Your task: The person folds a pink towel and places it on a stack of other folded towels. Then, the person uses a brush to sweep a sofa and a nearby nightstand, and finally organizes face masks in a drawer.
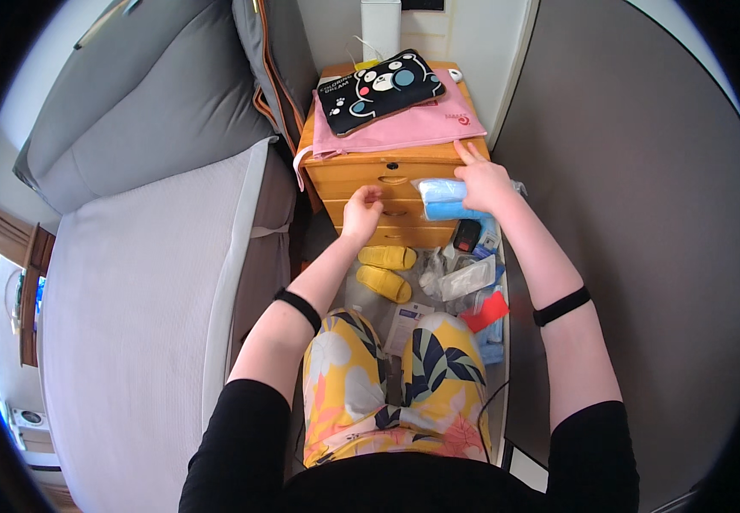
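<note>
My right hand grips a clear plastic pack of soft blue items, partly hidden behind the palm. Two of its fingers stretch up toward the top front edge of a wooden drawer cabinet. My left hand is in front of the drawers with its fingers loosely curled, thumb apart, and nothing visible in it. On the cabinet top lies a pink zip pouch, and over it a black bear-print pouch.
Yellow slippers stand on the floor below the drawers. To their right lie a white packet, a red piece and several plastic-wrapped items. A bed borders the left, a large grey panel the right. A white box-shaped device stands behind.
</note>
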The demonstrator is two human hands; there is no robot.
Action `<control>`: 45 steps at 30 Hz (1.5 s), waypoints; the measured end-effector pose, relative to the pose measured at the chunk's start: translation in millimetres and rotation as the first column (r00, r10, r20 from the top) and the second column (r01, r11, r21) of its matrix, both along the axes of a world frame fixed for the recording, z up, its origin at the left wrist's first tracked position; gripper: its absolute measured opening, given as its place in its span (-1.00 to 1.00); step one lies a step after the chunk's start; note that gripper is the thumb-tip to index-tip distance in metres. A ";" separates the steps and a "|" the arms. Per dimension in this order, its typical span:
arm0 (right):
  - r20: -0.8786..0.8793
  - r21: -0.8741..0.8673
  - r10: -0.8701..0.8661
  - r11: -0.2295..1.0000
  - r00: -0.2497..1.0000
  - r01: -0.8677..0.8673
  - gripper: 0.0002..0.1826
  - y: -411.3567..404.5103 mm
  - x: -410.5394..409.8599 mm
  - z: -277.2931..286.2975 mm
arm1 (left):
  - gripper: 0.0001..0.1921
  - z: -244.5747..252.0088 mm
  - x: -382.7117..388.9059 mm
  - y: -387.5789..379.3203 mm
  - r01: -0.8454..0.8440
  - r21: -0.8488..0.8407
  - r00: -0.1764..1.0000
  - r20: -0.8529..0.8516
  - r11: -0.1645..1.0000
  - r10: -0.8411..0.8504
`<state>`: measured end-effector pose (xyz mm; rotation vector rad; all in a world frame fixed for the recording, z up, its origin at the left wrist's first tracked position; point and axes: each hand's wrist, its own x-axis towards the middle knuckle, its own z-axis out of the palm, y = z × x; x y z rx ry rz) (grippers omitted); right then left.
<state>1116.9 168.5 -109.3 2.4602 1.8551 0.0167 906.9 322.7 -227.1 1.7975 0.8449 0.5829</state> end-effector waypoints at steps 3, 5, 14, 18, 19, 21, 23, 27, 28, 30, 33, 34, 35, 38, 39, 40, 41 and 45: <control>-0.038 -0.019 -0.029 0.999 0.999 0.028 -0.60 2.0 -0.3 3.9 | -0.59 -4.8 23.1 8.5 0.022 -0.612 0.952 0.254 0.790 0.170; -0.070 -0.011 -0.037 0.999 0.997 0.036 -0.61 3.0 -0.3 6.6 | -0.68 -5.1 36.4 13.9 0.140 -0.733 0.899 0.376 0.666 0.225; -0.377 0.017 -0.053 0.998 0.925 0.064 -0.61 6.2 5.7 13.6 | -0.91 -20.1 48.9 1.2 0.332 -0.827 0.808 0.497 0.453 0.317; -0.524 -0.041 -0.040 0.999 0.850 0.022 -0.66 9.0 16.0 21.7 | -0.94 -17.9 22.9 -21.7 0.367 -0.825 0.809 0.511 0.431 0.291; -0.549 -0.060 -0.025 0.998 0.836 -0.010 -0.66 10.1 19.9 24.4 | -0.94 -17.6 15.7 -30.3 0.375 -0.825 0.793 0.522 0.423 0.314; -0.646 -0.086 -0.026 0.995 0.763 -0.039 -0.63 11.8 29.1 30.3 | -0.94 -14.6 2.2 -43.0 0.377 -0.832 0.808 0.510 0.406 0.295; -0.786 -0.188 -0.176 0.981 0.593 0.041 -0.57 12.9 37.9 35.4 | -0.93 -11.3 -9.7 -55.4 0.354 -0.846 0.822 0.485 0.399 0.298; -0.905 -0.163 -0.194 0.980 0.378 0.112 -0.50 13.4 46.3 41.7 | -0.87 -4.6 -31.7 -77.4 0.315 -0.866 0.835 0.447 0.388 0.321; -0.901 -0.172 -0.211 0.976 0.378 0.135 -0.50 13.8 47.1 43.8 | -0.86 -3.8 -36.2 -83.7 0.289 -0.875 0.839 0.427 0.388 0.338; -0.885 -0.190 -0.243 0.967 0.397 0.169 -0.51 13.3 45.8 45.9 | -0.85 -2.8 -44.7 -95.4 0.258 -0.901 0.856 0.380 0.349 0.349; -0.876 -0.165 -0.234 0.967 0.423 0.192 -0.50 11.2 40.9 46.2 | -0.84 -5.2 -58.2 -113.9 0.209 -0.928 0.884 0.314 0.310 0.346; -0.868 -0.158 -0.224 0.971 0.443 0.180 -0.51 10.4 38.8 45.5 | -0.84 -6.4 -62.9 -119.0 0.207 -0.932 0.893 0.305 0.298 0.331; -0.867 -0.140 -0.205 0.975 0.455 0.173 -0.51 9.6 37.2 44.7 | -0.84 -8.0 -67.0 -123.4 0.195 -0.938 0.904 0.285 0.286 0.319; -0.844 -0.112 -0.170 0.983 0.508 0.143 -0.53 8.4 31.9 40.9 | -0.78 -13.1 -74.4 -131.0 0.191 -0.942 0.916 0.273 0.277 0.295; -0.836 -0.106 -0.163 0.985 0.524 0.138 -0.53 8.6 30.7 39.7 | -0.77 -14.8 -75.0 -131.8 0.178 -0.944 0.920 0.260 0.278 0.293; -0.823 -0.062 -0.118 0.991 0.556 0.119 -0.58 8.5 29.0 37.7 | -0.73 -16.5 -75.9 -132.4 0.192 -0.935 0.913 0.282 0.299 0.296; -0.787 -0.027 -0.090 0.993 0.611 0.111 -0.60 8.8 27.3 35.6 | -0.73 -17.6 -75.9 -132.0 0.176 -0.937 0.923 0.265 0.303 0.280; -0.631 -0.014 -0.091 0.994 0.771 0.107 -0.63 7.5 20.3 21.8 | -0.71 -11.7 -77.7 -128.4 0.165 -0.909 0.960 0.237 0.383 0.149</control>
